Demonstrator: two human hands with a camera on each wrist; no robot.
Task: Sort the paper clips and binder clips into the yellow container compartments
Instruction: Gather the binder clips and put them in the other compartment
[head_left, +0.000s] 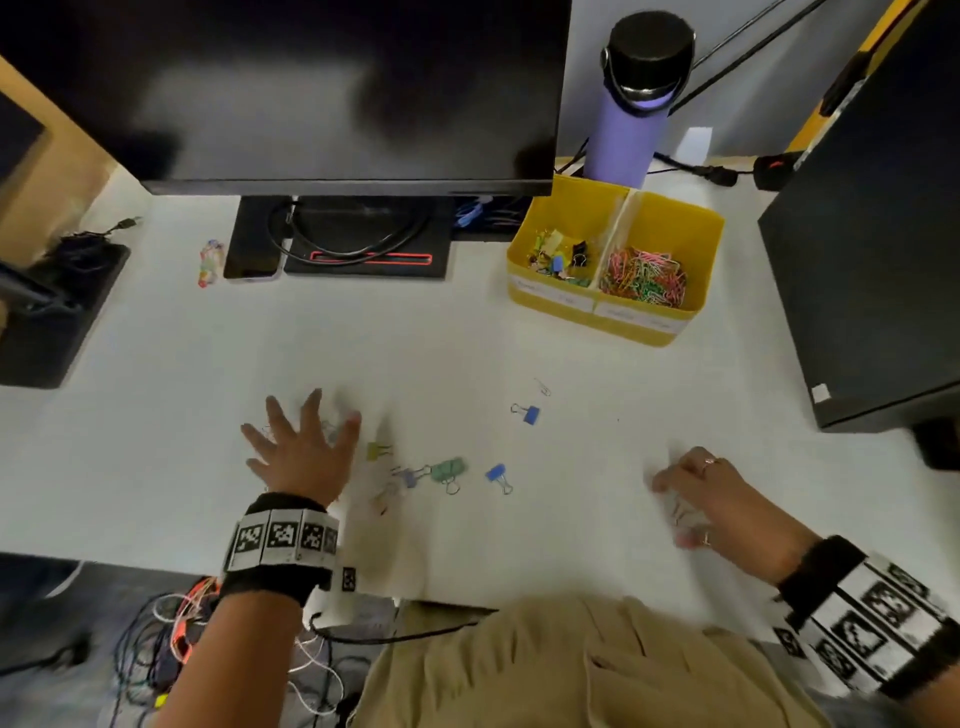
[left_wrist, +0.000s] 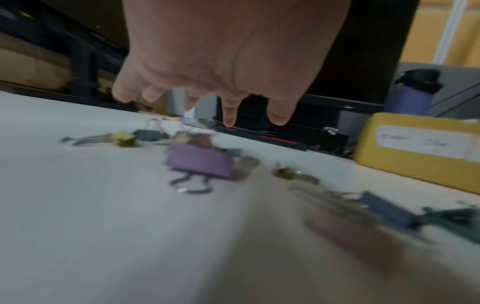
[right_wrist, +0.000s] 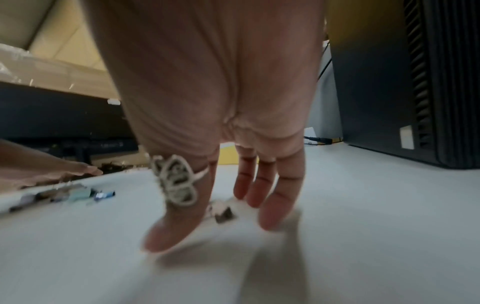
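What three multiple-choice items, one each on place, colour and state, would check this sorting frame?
1. Where in the yellow container do the paper clips lie?
A. the right compartment
B. the left compartment
C. both compartments

2. What colour is the bottle behind the container?
A. red
B. purple with a black cap
C. white

3. How is the left hand posed?
A. closed in a fist
B. pinching a clip
C. fingers spread over the table

Answers: 1 A, the tangled coloured wire clips fill the right side, binder clips the left. 2 B, the head view shows a purple body under a black cap. 3 C, all fingers are splayed straight, holding nothing.
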